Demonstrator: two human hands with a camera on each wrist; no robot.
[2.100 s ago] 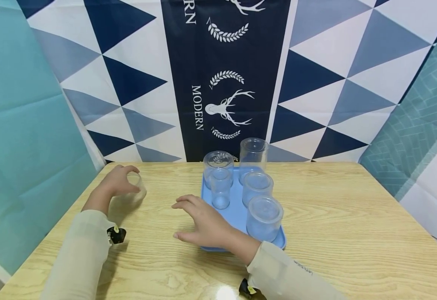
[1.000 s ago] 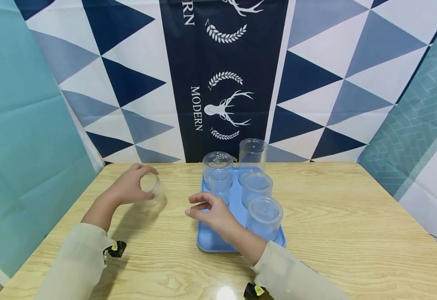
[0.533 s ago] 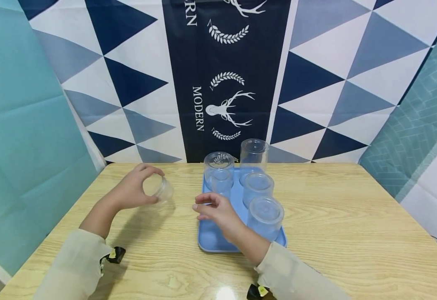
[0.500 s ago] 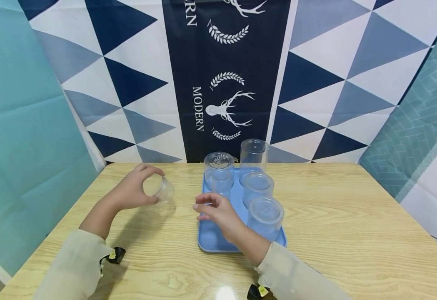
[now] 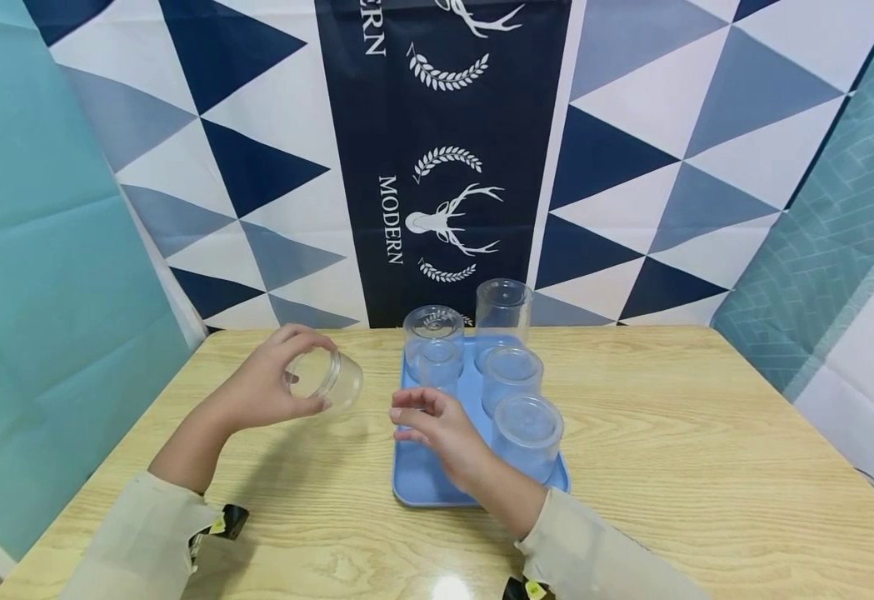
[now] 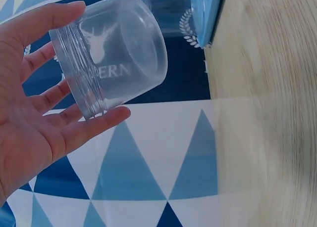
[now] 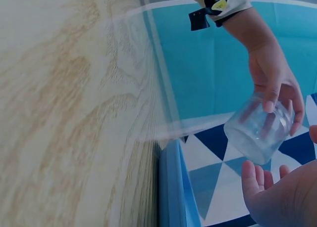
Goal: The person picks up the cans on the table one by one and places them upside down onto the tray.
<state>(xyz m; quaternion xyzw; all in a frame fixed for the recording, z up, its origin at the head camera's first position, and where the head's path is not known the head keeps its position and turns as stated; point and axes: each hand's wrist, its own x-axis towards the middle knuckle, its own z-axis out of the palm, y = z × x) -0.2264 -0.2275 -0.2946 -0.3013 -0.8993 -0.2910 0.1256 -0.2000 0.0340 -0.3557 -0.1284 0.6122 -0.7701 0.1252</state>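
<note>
My left hand (image 5: 272,387) grips a clear plastic jar (image 5: 344,383) by its threaded mouth, thumb on one side and fingers on the other. The jar is held tilted above the table, its base turned toward the right. In the left wrist view the same jar (image 6: 116,56) looks see-through, with nothing inside. Over the left part of a blue tray (image 5: 425,487) hovers my right hand (image 5: 444,433), its fingers loosely bent and holding nothing. The right wrist view shows that hand's fingertips (image 7: 249,170) just apart from the jar's base.
Several clear jars stand on the tray: a tall one (image 5: 504,317) and a wide one (image 5: 434,325) at the back, a narrow one (image 5: 439,362), and two squat ones, including the front jar (image 5: 528,429). The wooden table (image 5: 669,433) meets a patterned cloth (image 5: 616,167) behind.
My left hand has carried the jar rightward from the table's left side and tipped its base toward the tray. My right hand has shifted right over the tray, its fingers drawn closer together.
</note>
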